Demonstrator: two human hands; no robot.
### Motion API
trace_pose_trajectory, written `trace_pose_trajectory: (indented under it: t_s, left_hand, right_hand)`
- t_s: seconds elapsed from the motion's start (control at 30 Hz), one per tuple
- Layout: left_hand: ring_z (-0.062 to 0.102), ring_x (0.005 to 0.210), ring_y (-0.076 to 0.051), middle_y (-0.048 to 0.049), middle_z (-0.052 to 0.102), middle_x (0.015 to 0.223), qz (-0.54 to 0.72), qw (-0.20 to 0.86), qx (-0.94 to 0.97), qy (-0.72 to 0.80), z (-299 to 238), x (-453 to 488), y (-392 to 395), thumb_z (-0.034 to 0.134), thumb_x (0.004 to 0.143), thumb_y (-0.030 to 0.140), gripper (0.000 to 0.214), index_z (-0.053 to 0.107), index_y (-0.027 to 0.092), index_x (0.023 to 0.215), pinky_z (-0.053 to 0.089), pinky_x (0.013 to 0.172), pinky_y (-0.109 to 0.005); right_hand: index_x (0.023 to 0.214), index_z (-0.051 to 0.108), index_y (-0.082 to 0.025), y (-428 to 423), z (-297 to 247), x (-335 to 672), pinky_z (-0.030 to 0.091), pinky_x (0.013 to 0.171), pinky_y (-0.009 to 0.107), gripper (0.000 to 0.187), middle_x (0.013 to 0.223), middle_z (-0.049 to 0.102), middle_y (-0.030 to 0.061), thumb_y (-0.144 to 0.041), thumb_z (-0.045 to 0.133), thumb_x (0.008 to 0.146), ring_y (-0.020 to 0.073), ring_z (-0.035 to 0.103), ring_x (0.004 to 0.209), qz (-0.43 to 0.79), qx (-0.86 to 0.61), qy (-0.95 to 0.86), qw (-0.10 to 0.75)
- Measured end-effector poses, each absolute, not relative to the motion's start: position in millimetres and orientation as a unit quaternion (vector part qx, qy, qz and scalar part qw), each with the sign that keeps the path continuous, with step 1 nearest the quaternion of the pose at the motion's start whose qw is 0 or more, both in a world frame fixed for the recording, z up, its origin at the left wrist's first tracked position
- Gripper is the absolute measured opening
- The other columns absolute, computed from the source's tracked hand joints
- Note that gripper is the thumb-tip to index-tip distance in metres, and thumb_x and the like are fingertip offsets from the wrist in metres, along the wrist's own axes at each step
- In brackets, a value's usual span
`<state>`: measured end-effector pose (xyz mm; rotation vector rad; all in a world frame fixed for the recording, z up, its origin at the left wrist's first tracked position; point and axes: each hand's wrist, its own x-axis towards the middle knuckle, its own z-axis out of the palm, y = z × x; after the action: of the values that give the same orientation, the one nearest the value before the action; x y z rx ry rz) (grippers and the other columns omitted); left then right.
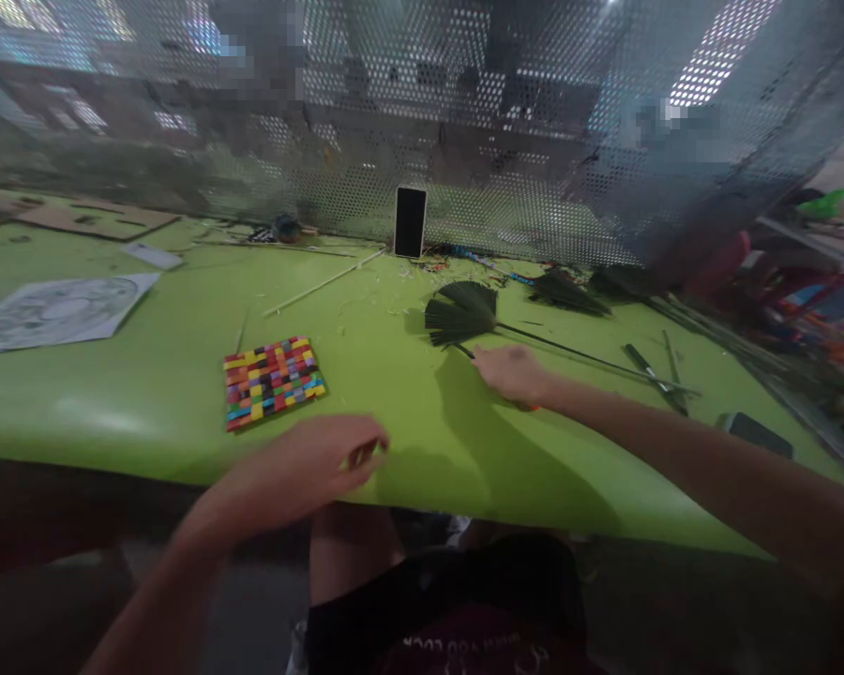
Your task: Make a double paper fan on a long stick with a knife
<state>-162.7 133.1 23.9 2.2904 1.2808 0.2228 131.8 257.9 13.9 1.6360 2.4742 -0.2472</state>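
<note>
My left hand (324, 459) hovers at the near edge of the green table (147, 394), its fingers curled toward each other; whether they pinch something small I cannot tell. My right hand (510, 372) rests palm down on the table, fingertips touching a thin dark stem beside a dark green fan-shaped leaf (464, 314). An orange thing peeks out under its wrist. A multicoloured woven mat (273, 381) lies flat to the left, between both hands and a little farther out.
A black phone (410, 221) stands against the perforated metal screen (464, 122) at the back. More dark leaves (566, 292) and long stems lie right. A printed sheet (56, 311), cardboard pieces (98, 220), thin sticks (324, 281) and another phone (756, 433) lie around.
</note>
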Motion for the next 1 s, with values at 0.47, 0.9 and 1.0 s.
trace_pose_trajectory:
  t_s: [0.47, 0.9, 1.0]
  left_hand:
    - [0.065, 0.093, -0.025, -0.0178, 0.061, 0.116, 0.073, 0.052, 0.817, 0.569, -14, -41, 277, 0.04, 0.1, 0.026, 0.027, 0.059, 0.011, 0.113, 0.049, 0.073, -0.033]
    - [0.053, 0.07, -0.016, -0.0022, 0.061, 0.082, 0.028, 0.142, 0.869, 0.474, 28, -125, 211, 0.047, 0.089, 0.019, 0.01, 0.054, 0.019, 0.081, 0.036, 0.064, -0.029]
    - [0.056, 0.072, -0.016, -0.0008, 0.063, 0.083, 0.006, 0.196, 0.859, 0.473, 38, -140, 178, 0.045, 0.091, 0.023, 0.013, 0.056, 0.02, 0.085, 0.039, 0.065, -0.029]
  right_hand:
    - [0.101, 0.068, -0.012, 314, 56, 303, 0.031, 0.064, 0.032, 0.03, 0.098, 0.07, 0.0201, -0.035, 0.049, 0.098, 0.0172, 0.051, 0.067, 0.029, 0.665, 0.743, 0.074]
    - [0.114, 0.065, -0.016, 305, 17, 305, 0.044, 0.095, 0.04, 0.031, 0.119, 0.065, 0.0149, -0.032, 0.05, 0.093, 0.0268, 0.058, 0.11, 0.075, 0.589, 0.805, 0.001]
    - [0.116, 0.065, -0.015, 297, 7, 296, 0.045, 0.096, 0.04, 0.033, 0.123, 0.064, 0.0149, -0.033, 0.052, 0.092, 0.0271, 0.059, 0.112, 0.051, 0.569, 0.821, 0.011]
